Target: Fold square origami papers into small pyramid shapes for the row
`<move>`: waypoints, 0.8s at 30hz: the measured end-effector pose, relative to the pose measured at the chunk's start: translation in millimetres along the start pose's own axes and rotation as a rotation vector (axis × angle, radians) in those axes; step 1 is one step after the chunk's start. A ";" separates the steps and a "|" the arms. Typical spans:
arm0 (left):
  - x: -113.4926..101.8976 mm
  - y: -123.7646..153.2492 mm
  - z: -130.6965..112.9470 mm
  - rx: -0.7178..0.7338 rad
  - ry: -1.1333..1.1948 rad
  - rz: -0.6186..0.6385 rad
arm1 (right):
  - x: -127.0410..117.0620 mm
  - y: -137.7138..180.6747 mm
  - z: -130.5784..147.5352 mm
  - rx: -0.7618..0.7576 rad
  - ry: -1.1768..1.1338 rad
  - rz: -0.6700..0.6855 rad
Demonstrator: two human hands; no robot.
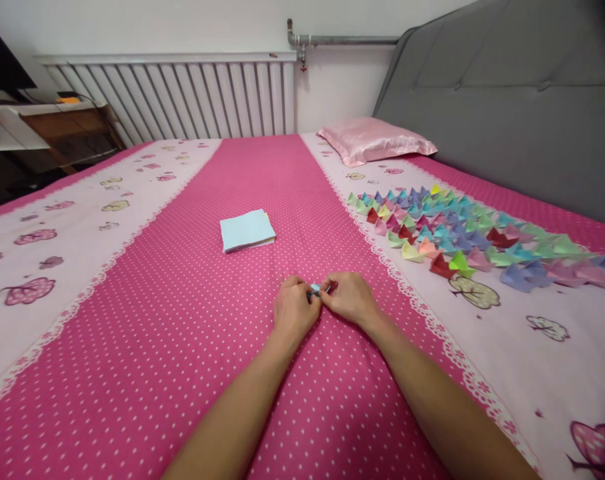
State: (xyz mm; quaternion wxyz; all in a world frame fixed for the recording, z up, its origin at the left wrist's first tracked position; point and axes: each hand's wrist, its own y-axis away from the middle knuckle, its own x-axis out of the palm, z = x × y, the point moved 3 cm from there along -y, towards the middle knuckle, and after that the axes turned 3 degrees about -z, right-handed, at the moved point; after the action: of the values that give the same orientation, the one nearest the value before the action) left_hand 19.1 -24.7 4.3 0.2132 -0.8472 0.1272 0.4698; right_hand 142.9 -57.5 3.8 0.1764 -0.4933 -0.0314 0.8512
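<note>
Between my two hands is a small folded piece of light blue paper [315, 289], mostly covered by fingers. My left hand [296, 305] pinches its left side, thumb against the curled fingers. On the other side my right hand [351, 297] grips it between thumb and forefinger. Both hands are close together just above the pink dotted bedspread [192, 347]. Beyond them, a stack of square paper sheets [248, 230] lies on the bed, a light blue sheet on top.
To the right, many folded paper boats [475, 240] in several colours stand in rows on the bed. A pink pillow [377, 140] rests behind them, beside the grey headboard [512, 87]. A white radiator [182, 97] lines the wall; a desk [57, 127] is at the far left.
</note>
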 end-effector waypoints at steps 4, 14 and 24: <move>-0.3 -0.2 0.5 -0.034 0.014 0.000 | 1.7 0.2 -0.3 0.031 0.046 -0.032; -2.0 -2.0 -12.5 -0.147 -0.172 0.045 | -2.3 8.8 18.5 -0.073 0.260 0.025; -0.7 -2.0 -17.6 -0.095 -0.216 0.086 | 0.2 5.0 20.2 0.066 0.373 0.108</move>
State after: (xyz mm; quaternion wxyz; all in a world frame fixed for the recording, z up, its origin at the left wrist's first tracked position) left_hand 32.6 -31.4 13.5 0.1650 -0.7947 0.1172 0.5723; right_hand 124.3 -59.7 12.8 0.1495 -0.6374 0.0564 0.7538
